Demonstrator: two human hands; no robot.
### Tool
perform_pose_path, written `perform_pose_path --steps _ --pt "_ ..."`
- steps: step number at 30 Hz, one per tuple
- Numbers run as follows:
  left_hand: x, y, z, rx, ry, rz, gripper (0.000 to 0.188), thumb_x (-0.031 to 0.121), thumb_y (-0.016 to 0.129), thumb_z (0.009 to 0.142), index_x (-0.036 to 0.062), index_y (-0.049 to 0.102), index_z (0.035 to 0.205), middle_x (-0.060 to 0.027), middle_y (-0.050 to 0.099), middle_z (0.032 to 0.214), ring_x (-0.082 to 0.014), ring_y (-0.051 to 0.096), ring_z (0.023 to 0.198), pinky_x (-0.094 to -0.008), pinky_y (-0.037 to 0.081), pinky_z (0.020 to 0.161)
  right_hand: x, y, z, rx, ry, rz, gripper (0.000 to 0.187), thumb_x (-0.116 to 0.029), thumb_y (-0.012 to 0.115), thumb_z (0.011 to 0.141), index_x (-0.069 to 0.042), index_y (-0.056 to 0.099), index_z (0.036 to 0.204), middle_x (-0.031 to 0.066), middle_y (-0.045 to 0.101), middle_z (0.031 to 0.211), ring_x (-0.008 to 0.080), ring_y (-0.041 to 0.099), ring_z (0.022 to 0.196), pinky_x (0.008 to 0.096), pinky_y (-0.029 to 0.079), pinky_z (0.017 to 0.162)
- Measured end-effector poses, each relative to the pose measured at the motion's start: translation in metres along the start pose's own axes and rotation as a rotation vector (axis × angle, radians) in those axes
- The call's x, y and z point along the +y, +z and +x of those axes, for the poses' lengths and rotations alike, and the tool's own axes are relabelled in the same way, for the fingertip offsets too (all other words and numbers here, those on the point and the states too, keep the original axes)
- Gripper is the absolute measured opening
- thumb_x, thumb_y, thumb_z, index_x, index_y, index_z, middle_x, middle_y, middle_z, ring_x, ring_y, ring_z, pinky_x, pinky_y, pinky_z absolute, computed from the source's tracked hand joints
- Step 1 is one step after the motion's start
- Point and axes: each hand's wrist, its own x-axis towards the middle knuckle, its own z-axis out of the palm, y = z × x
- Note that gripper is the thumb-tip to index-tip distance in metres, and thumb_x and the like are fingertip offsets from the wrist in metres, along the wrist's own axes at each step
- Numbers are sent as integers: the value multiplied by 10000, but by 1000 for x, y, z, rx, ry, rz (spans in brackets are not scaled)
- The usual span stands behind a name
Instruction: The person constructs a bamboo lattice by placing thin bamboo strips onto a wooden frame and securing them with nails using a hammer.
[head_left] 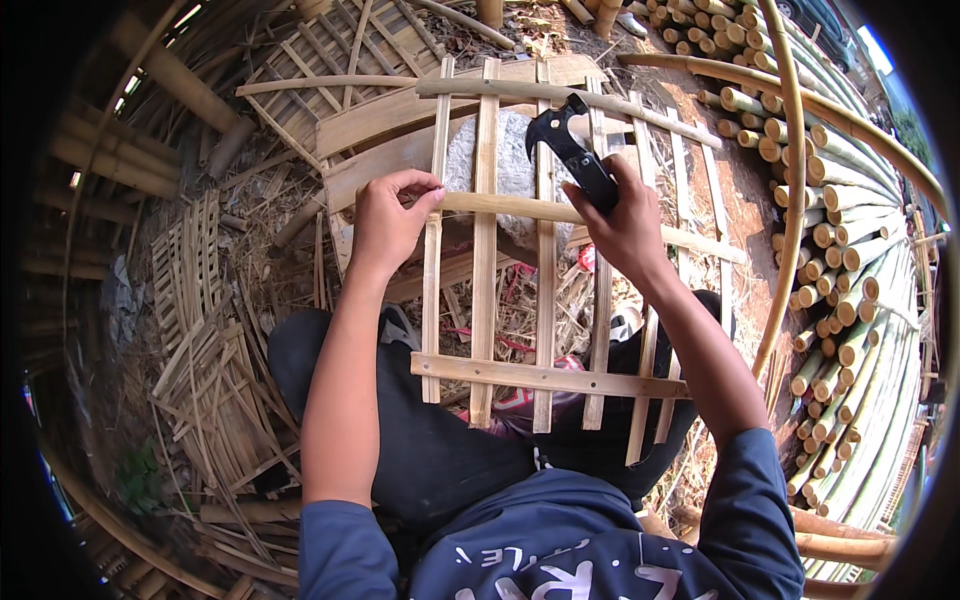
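Observation:
A slatted frame of bamboo strips (545, 300) lies in front of me over a pale stone block (510, 150), with upright slats joined by crosspieces. My left hand (398, 215) is pinched at the left end of the middle crosspiece (515, 206), where it lies over the outermost slat. What sits between thumb and finger is too small to make out. In my right hand (628, 215) is a black hammer (565, 143), gripped low on its handle. Its head is raised above the upper part of the frame. Small nail heads dot the lower crosspiece (540, 376).
To the right rise stacked bamboo poles (850, 250), with a long curved pole (792, 190) before them. Loose strips and slatted pieces (190, 340) litter the ground at left. Wide planks (400, 125) lie behind the stone. My legs (440, 460) are under the frame's near edge.

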Motion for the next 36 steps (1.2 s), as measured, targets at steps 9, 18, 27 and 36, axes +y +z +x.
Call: perform_pose_path --steps 9,18,27,36 --pt "-3 -8 5 37 117 167 129 76 747 848 -18 730 936 -60 705 770 -74 541 641 -265 455 625 19 36 28 45 -209 -61 340 -241 729 909 -11 481 946 236 643 778 442 637 724 511 475 637" --pt "-4 -71 3 10 177 107 124 86 751 830 -21 721 886 -145 718 847 -293 708 824 -368 527 768 -48 61 27 30 -174 -171 311 -243 742 903 -27 542 1003 204 697 839 418 677 765 475 508 655" --pt "-16 -90 -13 -19 160 121 134 95 759 826 -18 726 890 -160 723 880 -315 709 827 -382 534 768 -66 79 9 97 -161 -210 300 -238 748 894 -26 562 993 186 697 786 394 678 701 459 492 616" --pt "-19 -34 -3 11 186 144 118 61 757 823 -26 716 891 -157 721 858 -310 704 800 -378 532 739 7 71 23 61 -256 -228 352 -334 734 895 -48 549 982 187 674 738 395 672 690 475 508 606"
